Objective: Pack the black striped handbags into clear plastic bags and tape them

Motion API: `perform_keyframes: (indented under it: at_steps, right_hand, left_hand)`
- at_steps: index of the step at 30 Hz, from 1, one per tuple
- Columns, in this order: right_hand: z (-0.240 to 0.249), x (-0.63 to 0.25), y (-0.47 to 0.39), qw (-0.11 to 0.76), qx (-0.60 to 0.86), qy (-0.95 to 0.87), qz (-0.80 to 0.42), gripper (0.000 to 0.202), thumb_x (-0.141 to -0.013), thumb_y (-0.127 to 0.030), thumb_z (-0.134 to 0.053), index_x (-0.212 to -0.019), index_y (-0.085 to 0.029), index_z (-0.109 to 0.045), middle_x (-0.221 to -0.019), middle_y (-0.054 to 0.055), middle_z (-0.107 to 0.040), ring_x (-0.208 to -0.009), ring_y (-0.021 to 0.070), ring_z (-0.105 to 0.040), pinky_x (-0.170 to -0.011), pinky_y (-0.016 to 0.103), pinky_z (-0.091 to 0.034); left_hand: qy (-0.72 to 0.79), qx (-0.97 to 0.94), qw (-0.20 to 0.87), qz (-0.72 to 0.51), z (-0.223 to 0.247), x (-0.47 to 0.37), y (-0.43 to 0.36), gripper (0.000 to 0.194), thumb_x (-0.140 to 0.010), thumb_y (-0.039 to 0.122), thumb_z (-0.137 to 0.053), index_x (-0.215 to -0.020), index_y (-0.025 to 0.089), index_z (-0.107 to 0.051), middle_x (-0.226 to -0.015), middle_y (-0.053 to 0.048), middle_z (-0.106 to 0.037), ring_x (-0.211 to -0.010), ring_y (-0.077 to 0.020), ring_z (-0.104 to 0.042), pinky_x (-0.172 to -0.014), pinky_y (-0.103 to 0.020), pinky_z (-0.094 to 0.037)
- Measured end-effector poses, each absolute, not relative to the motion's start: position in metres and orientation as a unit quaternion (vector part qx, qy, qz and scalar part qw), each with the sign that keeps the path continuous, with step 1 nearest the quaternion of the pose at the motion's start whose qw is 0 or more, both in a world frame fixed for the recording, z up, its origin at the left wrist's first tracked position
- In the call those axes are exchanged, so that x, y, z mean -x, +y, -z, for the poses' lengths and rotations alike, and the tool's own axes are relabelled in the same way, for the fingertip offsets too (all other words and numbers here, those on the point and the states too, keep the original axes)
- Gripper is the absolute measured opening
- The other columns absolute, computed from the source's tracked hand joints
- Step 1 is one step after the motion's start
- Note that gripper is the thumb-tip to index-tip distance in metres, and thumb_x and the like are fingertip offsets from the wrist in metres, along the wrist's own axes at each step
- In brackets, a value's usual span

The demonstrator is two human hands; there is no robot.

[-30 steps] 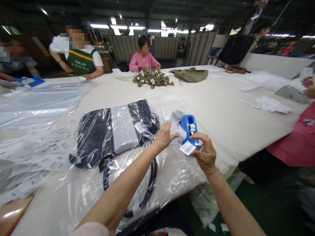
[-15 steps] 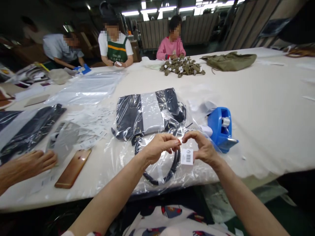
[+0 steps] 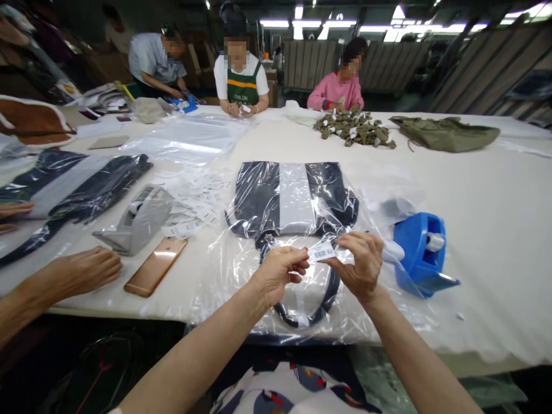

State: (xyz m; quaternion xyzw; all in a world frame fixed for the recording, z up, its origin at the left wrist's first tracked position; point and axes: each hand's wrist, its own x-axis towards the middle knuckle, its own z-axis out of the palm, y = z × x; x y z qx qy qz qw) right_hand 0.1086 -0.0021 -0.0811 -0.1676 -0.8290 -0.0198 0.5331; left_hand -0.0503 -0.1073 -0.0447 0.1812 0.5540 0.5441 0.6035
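Observation:
A small white barcode label [image 3: 321, 252] is stretched between my two hands. My left hand [image 3: 280, 270] pinches its left end, and my right hand [image 3: 360, 261] grips the right end between thumb and fingers. Beneath them lies a dark handbag [image 3: 259, 195] with a pale band round its middle, inside a clear plastic bag [image 3: 233, 287]. The handbag's looped handle [image 3: 332, 293] points toward me, partly covered by my hands. To the right of my right hand stands a blue tape dispenser [image 3: 418, 247], touching the plastic.
Left of me are a gold phone [image 3: 156, 267], a grey tape dispenser [image 3: 140, 215], scattered labels [image 3: 194, 195] and another wrapped dark bag [image 3: 86, 178]. A co-worker's hand [image 3: 92, 267] rests nearby. Across the table, several people work near olive straps [image 3: 353, 127] and an olive bag [image 3: 448, 133].
My left hand has taken hold of the label's free end, and the label has turned sideways. The view has shifted left. The co-worker's second hand now shows on the other wrapped bag.

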Motion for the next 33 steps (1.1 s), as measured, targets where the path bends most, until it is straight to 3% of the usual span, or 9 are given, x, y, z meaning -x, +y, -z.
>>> perform_keyframes:
  at_steps: [4,9,15,28,33]
  right_hand:
    - [0.080,-0.086,0.004,0.455,0.144,-0.863,-0.163,0.046,-0.068,-0.047,-0.073,-0.100,-0.022,-0.052,-0.090,0.005,-0.060,-0.088,0.0223,-0.058,-0.079,0.037,-0.045]
    - [0.079,-0.065,0.008,0.328,0.131,-0.870,-0.343,0.059,-0.060,-0.062,-0.070,-0.099,-0.022,-0.052,-0.090,0.003,-0.058,-0.084,0.0198,-0.057,-0.075,0.033,-0.046]
    - [0.089,-0.053,0.012,0.314,0.120,-0.856,-0.392,0.063,-0.056,-0.058,-0.074,-0.102,-0.023,-0.050,-0.094,0.003,-0.057,-0.090,0.0209,-0.056,-0.082,0.035,-0.044]
    - [0.102,-0.032,0.015,0.220,0.109,-0.784,-0.570,0.068,-0.053,-0.056,-0.078,-0.107,-0.025,-0.050,-0.093,0.003,-0.058,-0.088,0.0191,-0.057,-0.083,0.035,-0.044]
    - [0.101,-0.023,0.025,0.188,0.140,-0.682,-0.693,0.055,-0.062,-0.045,-0.078,-0.107,-0.025,-0.052,-0.095,0.003,-0.061,-0.085,0.0174,-0.059,-0.076,0.032,-0.048]
  left_hand:
    - [0.598,-0.326,0.461,-0.569,0.040,0.075,-0.100,0.021,-0.059,0.027,-0.072,-0.074,0.014,-0.064,-0.068,0.001,-0.059,-0.064,-0.0088,-0.050,-0.062,-0.023,-0.037]
    - [0.554,-0.443,0.539,-0.454,0.033,0.106,-0.092,0.014,-0.063,0.020,-0.068,-0.075,0.014,-0.068,-0.071,0.000,-0.063,-0.069,-0.0110,-0.053,-0.069,-0.026,-0.039]
    - [0.536,-0.409,0.596,-0.436,0.036,0.121,-0.093,0.011,-0.063,0.020,-0.066,-0.072,0.014,-0.068,-0.070,-0.001,-0.063,-0.069,-0.0107,-0.053,-0.071,-0.026,-0.039]
    - [0.500,-0.374,0.660,-0.418,0.049,0.136,-0.096,0.011,-0.056,0.021,-0.070,-0.062,0.012,-0.065,-0.052,0.001,-0.056,-0.049,-0.0072,-0.045,-0.051,-0.022,-0.032]
    - [0.563,-0.281,0.582,-0.515,0.055,0.147,-0.090,0.011,-0.054,0.020,-0.069,-0.056,0.012,-0.061,-0.048,0.001,-0.055,-0.044,-0.0066,-0.046,-0.046,-0.019,-0.031]
